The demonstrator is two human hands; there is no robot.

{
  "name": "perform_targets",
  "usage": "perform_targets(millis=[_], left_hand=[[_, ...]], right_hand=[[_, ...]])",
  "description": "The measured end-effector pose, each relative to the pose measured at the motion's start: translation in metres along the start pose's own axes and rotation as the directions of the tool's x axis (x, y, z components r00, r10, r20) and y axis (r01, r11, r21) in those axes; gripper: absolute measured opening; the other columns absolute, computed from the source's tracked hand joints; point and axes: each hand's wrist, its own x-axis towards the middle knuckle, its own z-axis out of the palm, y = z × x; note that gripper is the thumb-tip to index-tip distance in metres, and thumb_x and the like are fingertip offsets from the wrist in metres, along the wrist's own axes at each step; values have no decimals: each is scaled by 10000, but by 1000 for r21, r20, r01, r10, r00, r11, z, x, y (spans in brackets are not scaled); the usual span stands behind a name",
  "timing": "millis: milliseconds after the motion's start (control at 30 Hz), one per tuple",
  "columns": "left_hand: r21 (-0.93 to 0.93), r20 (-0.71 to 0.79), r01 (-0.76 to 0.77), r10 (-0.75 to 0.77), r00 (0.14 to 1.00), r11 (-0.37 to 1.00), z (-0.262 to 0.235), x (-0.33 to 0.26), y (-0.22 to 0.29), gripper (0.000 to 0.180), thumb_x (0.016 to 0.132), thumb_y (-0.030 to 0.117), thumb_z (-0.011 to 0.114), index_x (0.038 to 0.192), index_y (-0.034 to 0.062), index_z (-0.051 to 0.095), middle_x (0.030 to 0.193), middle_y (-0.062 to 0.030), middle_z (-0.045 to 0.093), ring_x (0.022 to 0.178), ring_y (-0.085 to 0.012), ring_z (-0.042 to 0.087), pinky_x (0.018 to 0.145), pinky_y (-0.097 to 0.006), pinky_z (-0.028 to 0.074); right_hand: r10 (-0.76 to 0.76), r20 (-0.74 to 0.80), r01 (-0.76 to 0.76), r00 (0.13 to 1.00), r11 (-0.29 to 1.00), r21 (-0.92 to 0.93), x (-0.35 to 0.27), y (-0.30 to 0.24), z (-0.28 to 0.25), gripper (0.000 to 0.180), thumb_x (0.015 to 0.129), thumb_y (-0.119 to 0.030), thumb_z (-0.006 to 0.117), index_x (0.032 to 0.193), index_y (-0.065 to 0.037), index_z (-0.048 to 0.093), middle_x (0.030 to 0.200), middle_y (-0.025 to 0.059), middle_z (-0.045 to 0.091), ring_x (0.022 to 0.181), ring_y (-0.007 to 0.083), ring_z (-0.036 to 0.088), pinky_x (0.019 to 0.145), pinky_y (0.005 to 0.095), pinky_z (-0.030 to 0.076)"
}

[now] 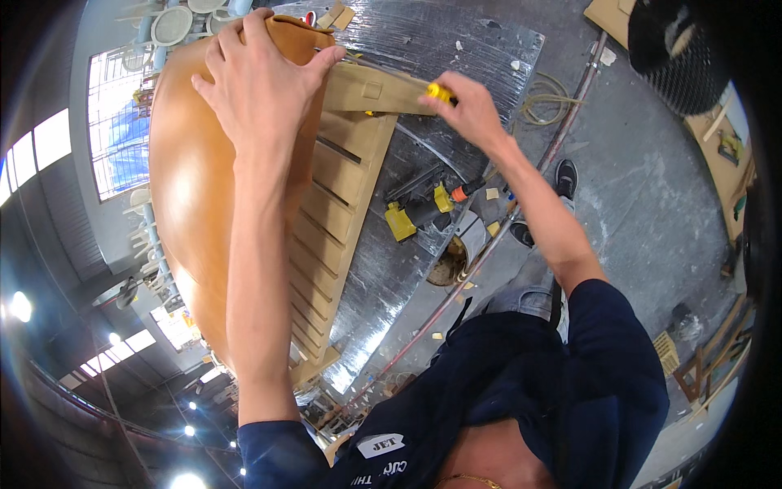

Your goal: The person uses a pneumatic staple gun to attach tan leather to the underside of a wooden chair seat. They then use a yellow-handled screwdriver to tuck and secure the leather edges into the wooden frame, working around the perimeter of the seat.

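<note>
L fisheye head cam, pointing dn, near L-hand fingers [257, 37]

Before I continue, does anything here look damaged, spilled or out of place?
Only some untidiness: small beige scraps lie scattered on the floor, some near the shoes, like stray offcuts. I see no clear tear in the brown cover.

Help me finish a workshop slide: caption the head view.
Left hand on a smooth brown cover, right hand gripping a yellow-handled tool near a slatted frame.
</note>
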Motion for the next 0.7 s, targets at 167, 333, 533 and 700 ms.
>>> perform_targets(millis=[167, 333, 533, 700], left_hand=[[-30, 15, 14, -14, 1000, 999, 2, -2, -5, 899, 641, 671, 788, 1333, 146, 559, 1336, -139, 567, 1272, -344, 506, 1043, -519, 377], [-33, 31, 15, -14, 999, 999, 1, -1, -3, 887, 654, 627, 799, 1354, 153, 531, 1357, -137, 547, 1294, -338, 482, 1052, -525, 364], [-48, 53, 38, -35, 998, 998, 2, -2, -6, 854, 670, 593, 800, 1352, 158, 527, 1344, -134, 549, 1292, -336, 482, 1041, -540, 365], [-42, 50, 27, -25, 998, 999, 1, 0, -3, 825, 684, 582, 796, 1342, 156, 540, 1345, -134, 550, 1267, -340, 504, 1023, -537, 377]], right_hand=[[164, 60, -171, 985, 973, 153, -20, -21, 19, 381, 841, -328, 758, 816, -27, 526, 747, 104, 582, 694, 221, 592, 638, 367, 464], [360, 329, -477, 873, 771, 422, -28, -29, 64, 300, 828, -264, 692, 863, -22, 518, 765, 108, 600, 731, 184, 605, 672, 357, 474], [404, 295, -499, 866, 745, 443, -33, -78, 78, 216, 850, -199, 609, 915, 6, 631, 735, 207, 651, 673, 305, 660, 658, 395, 502], [482, 55, -448, 875, 760, 470, -35, -94, 112, 269, 865, -189, 611, 796, 69, 642, 678, 312, 551, 674, 488, 579, 584, 445, 476]])
